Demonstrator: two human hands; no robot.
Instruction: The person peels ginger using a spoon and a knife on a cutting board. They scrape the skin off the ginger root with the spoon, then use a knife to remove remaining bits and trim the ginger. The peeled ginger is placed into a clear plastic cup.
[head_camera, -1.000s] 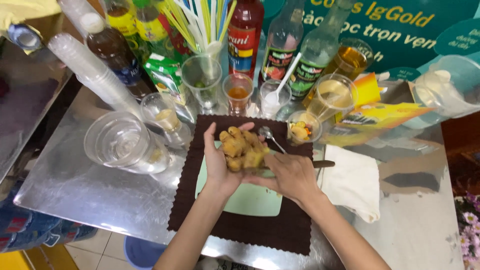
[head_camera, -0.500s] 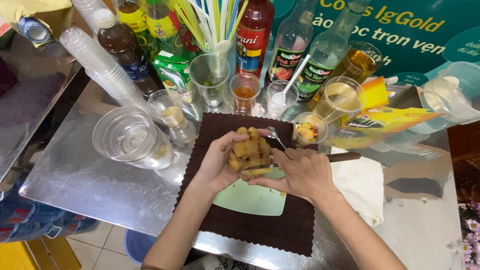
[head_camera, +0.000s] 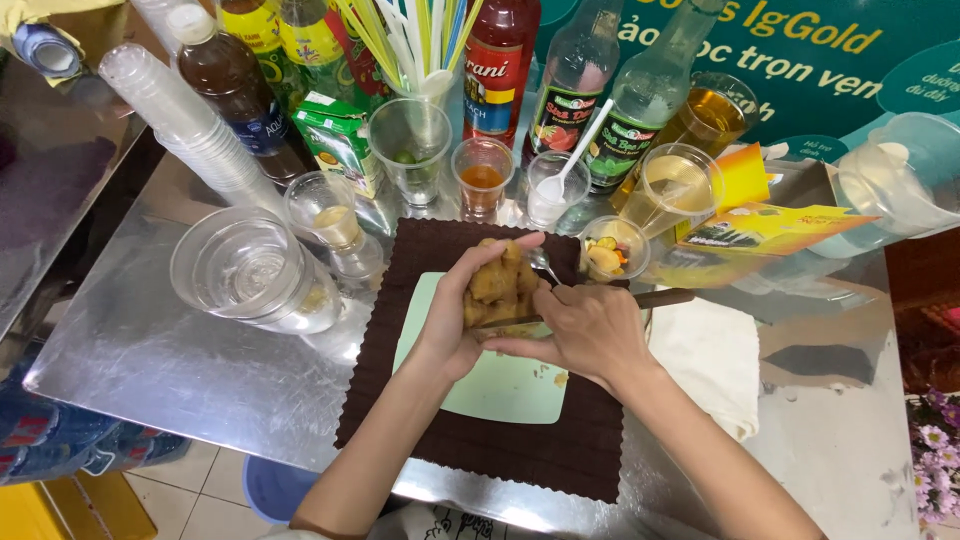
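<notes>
Stacked clear cups (head_camera: 190, 120) lean at the far left of the steel table (head_camera: 150, 350), with a wide clear plastic jug (head_camera: 250, 270) just in front of them; next, the left hand (head_camera: 455, 320) has its fingers curled around a knobbly ginger root (head_camera: 497, 285), held above a pale green cutting board (head_camera: 500, 385) on a dark brown mat (head_camera: 450, 450); the right hand (head_camera: 590, 330) grips a knife (head_camera: 620, 302) with its fingers closed, blade against the ginger; a white cloth (head_camera: 715, 360) lies just to the right.

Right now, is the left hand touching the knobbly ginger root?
Touching. The head view shows the left hand wrapped around the ginger root, fingers pressed against its side, above the pale green cutting board.
</notes>
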